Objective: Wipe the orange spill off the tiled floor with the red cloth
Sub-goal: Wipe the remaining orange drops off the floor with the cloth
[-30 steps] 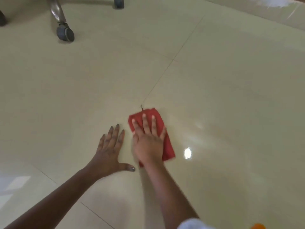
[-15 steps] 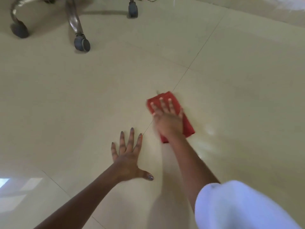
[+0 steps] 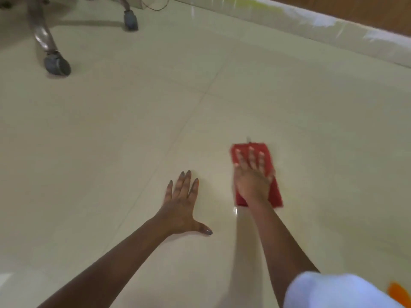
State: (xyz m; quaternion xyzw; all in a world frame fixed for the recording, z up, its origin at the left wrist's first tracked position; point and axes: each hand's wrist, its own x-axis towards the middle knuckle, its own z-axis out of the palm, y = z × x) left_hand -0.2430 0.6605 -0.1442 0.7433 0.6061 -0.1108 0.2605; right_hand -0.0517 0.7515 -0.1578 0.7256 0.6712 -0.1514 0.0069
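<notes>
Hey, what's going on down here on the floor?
A person is wiping the tiled floor. The right hand presses flat on a folded red cloth. The left hand lies spread on the tiles beside it, not touching the cloth. An orange patch, perhaps the spill, shows at the lower right edge, well apart from the cloth. Chair casters stand at the upper left.

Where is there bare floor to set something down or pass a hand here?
Free: broad tiles between the chair castor and the left hand; tiles from the red cloth rightward to the skirting. Tight: the gap between left hand and the right hand.
</notes>
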